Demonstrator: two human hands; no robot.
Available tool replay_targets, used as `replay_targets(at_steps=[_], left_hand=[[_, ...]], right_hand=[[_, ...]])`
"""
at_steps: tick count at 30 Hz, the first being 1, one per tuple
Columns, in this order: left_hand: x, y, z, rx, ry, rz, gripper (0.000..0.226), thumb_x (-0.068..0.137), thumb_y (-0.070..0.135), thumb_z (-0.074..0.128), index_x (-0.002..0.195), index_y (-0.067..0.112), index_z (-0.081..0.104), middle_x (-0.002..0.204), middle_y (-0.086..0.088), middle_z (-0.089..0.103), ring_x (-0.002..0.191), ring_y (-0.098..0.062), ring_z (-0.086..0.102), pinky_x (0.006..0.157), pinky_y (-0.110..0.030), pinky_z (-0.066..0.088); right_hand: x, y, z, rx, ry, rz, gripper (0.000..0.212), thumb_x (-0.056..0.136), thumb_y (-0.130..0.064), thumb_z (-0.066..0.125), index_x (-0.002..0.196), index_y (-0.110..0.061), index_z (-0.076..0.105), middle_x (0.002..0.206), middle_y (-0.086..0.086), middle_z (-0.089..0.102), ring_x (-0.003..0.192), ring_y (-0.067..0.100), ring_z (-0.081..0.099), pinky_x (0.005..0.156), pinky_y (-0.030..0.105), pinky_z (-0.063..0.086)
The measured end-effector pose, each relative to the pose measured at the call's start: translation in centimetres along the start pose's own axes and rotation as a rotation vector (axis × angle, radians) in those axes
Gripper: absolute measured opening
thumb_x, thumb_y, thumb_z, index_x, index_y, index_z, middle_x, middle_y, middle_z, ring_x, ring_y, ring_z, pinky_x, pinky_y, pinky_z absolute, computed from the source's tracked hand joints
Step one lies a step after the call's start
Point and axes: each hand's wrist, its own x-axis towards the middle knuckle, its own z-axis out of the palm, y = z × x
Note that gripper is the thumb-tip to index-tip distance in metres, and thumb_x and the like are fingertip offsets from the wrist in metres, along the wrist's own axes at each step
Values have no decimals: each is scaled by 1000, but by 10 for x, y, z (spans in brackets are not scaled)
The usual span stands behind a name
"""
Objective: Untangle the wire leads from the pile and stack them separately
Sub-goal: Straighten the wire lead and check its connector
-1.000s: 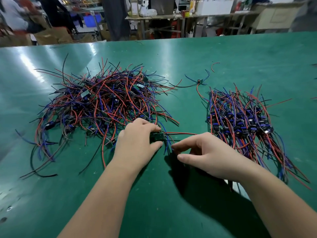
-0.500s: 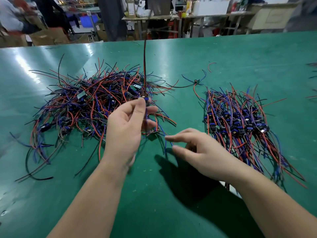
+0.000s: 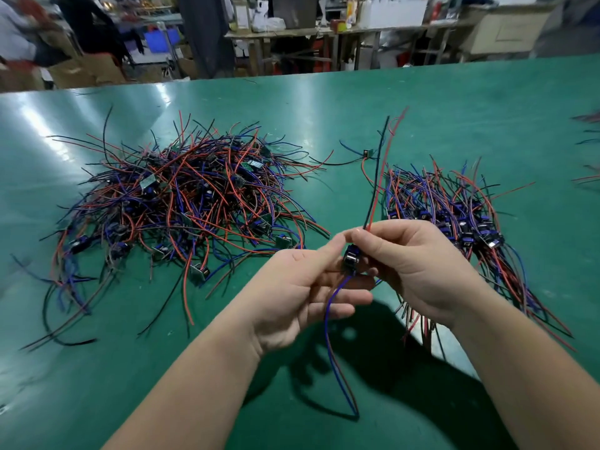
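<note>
**A:** Holding what, over the near edge of the bench (image 3: 454,102)?

**B:** Gripping 1 wire lead (image 3: 351,263) in the air with both hands. Pinching its dark module (image 3: 350,258) with the left hand (image 3: 292,297), forefinger raised, lower fingers lying loosely straight beneath. Hiding the thumb's contact. Pinching the black and red wires (image 3: 376,177) just above the module with the right hand (image 3: 418,271), other fingers curling inward.

**A:** Trailing where?

**B:** Rising toward the far edge, blurring at the tips. Hanging toward the near edge as 2 lower wires (image 3: 328,336): 1 blue, 1 too dark to name.

**A:** Lying where, everything else?

**B:** Sprawling toward the left edge as a tangled pile (image 3: 181,203). Lying toward the right edge as a sorted stack (image 3: 454,216), partly hidden behind the right hand. Resting between them, nearer the far edge, as 1 stray lead (image 3: 367,154). Getting cut off at the right edge as more wires (image 3: 587,151).
</note>
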Motion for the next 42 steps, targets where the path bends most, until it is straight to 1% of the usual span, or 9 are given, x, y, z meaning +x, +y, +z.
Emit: replay_targets(at_steps=[4,10,17,20,25,29,34,38,42], left_hand=[[3,-2,1,-2,104,53,46,65,48,64,86,7,69,78,-7,74,60,-16,71,41,-17,50],[5,-8,-1,96,133,172,26,58,30,74,74,10,71,70,-6,71,60,-14,69,48,-20,52],[-1,-8,-6,242,-101,52,11,61,27,76,63,17,72,69,-7,70,58,-14,67,50,-20,51],[-3,-9,-5,259,-191,2,9,66,24,76,72,18,72,73,-8,71,61,-16,68,53,-22,52],[-5,-8,-9,330,-245,-38,40,82,14,72,119,15,60,75,-5,70,63,-17,69,55,-22,53],[-10,-5,-12,414,-356,-23,25,86,19,63,109,25,71,75,5,68,62,-13,67,56,-19,52],[-8,-3,-14,199,-408,230,16,75,24,77,89,30,71,88,-1,73,70,-7,64,55,-18,49],[-1,-2,-7,-201,-169,460,30,46,19,90,64,24,67,81,-3,73,56,-5,62,56,-15,51],[4,-1,2,-388,140,576,30,49,9,76,70,12,55,60,2,64,51,-5,61,53,-14,51]], right_hand=[[5,5,-4,-12,103,40,12,59,-20,72,65,-9,73,59,2,63,52,11,47,46,15,38],[4,6,-5,-72,86,60,9,61,-19,72,59,-10,72,55,2,60,48,8,47,46,15,38],[10,-13,-32,41,386,-40,14,64,-15,71,70,-5,65,54,1,62,46,7,53,45,14,43],[10,-19,-43,105,469,-93,7,71,-11,70,71,-7,65,54,0,63,46,6,54,46,15,44],[9,-16,-39,97,433,-71,12,83,-10,66,71,-6,65,54,1,61,43,7,53,40,14,41],[9,-17,-37,103,467,-41,29,93,-26,57,73,-8,67,47,1,57,37,8,50,36,13,37],[14,-12,-38,98,361,155,51,101,-45,31,89,-9,65,51,2,60,40,12,55,39,14,41],[9,-3,-33,-110,83,189,14,87,-5,60,98,-1,67,65,10,67,50,14,58,45,17,46],[0,-2,-25,-119,-258,269,26,64,-6,74,90,-8,76,83,13,71,65,16,64,55,17,49]])
